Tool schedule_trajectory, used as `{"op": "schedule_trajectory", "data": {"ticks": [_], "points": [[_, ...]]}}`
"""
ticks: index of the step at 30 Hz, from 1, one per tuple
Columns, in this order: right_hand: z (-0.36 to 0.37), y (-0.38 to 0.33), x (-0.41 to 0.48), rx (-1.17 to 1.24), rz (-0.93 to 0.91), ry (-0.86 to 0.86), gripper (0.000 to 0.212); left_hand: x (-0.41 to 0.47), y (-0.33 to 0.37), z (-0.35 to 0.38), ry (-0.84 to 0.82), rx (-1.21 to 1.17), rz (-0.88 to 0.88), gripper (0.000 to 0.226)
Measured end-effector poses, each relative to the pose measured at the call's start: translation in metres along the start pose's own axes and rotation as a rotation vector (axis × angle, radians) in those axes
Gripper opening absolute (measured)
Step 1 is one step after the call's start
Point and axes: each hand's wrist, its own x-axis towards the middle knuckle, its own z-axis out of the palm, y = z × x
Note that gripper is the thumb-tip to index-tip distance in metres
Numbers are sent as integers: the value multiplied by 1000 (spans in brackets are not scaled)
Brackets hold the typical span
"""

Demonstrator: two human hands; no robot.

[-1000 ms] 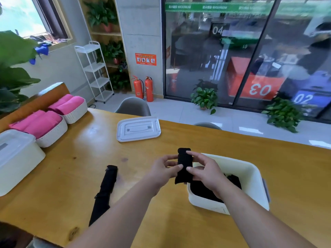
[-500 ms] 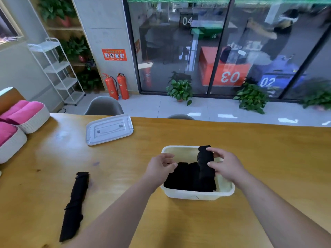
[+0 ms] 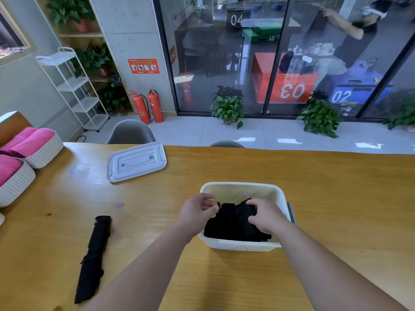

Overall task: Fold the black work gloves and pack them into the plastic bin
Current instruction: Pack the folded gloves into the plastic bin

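Two hands reach into the plastic bin (image 3: 242,187). Right hand (image 3: 263,215): fingers curled over a folded glove (image 3: 244,209), with the packed gloves (image 3: 224,225) just beneath the fingertips. Left hand (image 3: 197,213): fingers bent beside the stack, grip cannot be told; a loose glove (image 3: 94,254) lies well left of them.

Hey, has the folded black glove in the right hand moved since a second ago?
Yes. The folded glove went from the left rim of the bin, held upright, down inside it, where the right hand grips it.
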Motion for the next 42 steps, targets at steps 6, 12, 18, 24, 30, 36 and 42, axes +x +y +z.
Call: {"op": "schedule_trajectory", "data": {"ticks": [6, 12, 18, 24, 30, 36, 42], "points": [[18, 5, 10, 160, 5, -3, 61, -1, 0, 0, 3, 40, -1, 30], [18, 5, 2, 224, 6, 30, 59, -1, 0, 0, 10, 63, -7, 29], [-6, -1, -7, 365, -62, 137, 50, -3, 13, 17, -73, 352, 34, 35], [-14, 6, -12, 495, -85, 115, 50, 5, 21, 59, -302, 277, -67, 54], [-28, 18, -22, 137, -17, 229, 51, 16, 19, 74, -361, 286, -81, 54], [-28, 15, -17, -128, 46, 229, 60, 18, 14, 49, -242, 458, 35, 51], [-4, 6, -2, -116, 40, 125, 61, 16, 1, 22, -43, 522, 190, 43]]}}
